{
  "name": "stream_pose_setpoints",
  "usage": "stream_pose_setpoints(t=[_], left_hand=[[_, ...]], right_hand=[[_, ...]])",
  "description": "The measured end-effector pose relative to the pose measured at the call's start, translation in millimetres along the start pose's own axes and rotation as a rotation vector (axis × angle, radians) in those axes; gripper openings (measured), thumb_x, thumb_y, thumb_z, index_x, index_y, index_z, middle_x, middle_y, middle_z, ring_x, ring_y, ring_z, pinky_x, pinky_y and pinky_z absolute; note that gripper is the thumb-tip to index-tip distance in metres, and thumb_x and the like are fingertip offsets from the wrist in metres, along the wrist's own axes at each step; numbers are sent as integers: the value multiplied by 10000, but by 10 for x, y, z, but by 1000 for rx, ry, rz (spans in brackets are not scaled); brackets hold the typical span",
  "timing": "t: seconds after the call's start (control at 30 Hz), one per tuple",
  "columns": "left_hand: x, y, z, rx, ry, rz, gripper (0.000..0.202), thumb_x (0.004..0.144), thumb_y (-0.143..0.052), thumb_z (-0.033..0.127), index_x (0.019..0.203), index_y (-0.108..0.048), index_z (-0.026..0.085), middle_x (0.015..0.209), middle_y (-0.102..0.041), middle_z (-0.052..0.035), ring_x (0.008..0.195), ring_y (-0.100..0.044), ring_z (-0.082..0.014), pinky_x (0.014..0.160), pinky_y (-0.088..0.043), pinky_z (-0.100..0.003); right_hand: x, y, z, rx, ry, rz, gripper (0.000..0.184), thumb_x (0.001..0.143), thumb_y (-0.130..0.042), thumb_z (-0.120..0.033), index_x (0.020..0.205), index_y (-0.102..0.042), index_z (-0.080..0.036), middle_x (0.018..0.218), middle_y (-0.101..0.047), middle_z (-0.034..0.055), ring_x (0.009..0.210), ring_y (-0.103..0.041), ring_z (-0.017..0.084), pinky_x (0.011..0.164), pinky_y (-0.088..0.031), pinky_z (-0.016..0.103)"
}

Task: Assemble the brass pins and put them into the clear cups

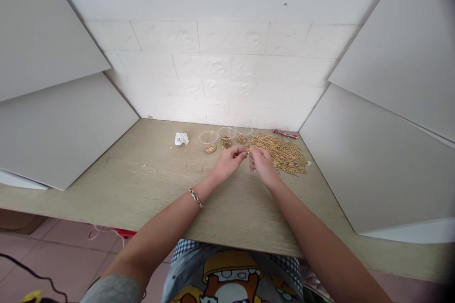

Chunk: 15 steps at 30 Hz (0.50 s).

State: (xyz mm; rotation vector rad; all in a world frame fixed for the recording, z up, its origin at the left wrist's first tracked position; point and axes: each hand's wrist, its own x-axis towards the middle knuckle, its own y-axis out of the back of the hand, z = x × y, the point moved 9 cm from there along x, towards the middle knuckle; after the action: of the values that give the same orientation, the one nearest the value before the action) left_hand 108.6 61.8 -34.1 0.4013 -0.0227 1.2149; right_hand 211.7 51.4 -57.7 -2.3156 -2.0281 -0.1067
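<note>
Brass pins (279, 154): loose pile on the right of the laminate tabletop (149, 189), with the right hand (262, 164) just beside its left end. Left hand (229, 162) sits next to the right, its fingertips (244, 150) pinched and nearly meeting the right hand's curled, almost closed fingers (251, 163). Pin in the grip? Can't tell, too small. Three clear plastic cups (226, 132) stand along the back, small pin heaps (225, 142) at their fronts.

Risks: heaps sit close together, so a dropped pin or stray wrist could mix them; thin pins may also roll. Chain bracelet (196, 197) on the left wrist could catch pins. Right side is tight - pile nearly reaches the white side panel (377, 161). Most room lies left of the hands; front table edge runs under the forearms.
</note>
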Motion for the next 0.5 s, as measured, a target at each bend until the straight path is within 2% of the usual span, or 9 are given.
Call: stream_pose_setpoints(t=[0.5], left_hand=[[-10,-3,21,8,1,-12,160,760,-505,239,686,-589,124,651,-559,4,630,-470,-98,618,-364,-216]], right_hand=[[5,-42,45,6,-25,-45,267,738,-405,-315,517,-292,-219,384,-295,-78,330,-312,74,357,-312,223]])
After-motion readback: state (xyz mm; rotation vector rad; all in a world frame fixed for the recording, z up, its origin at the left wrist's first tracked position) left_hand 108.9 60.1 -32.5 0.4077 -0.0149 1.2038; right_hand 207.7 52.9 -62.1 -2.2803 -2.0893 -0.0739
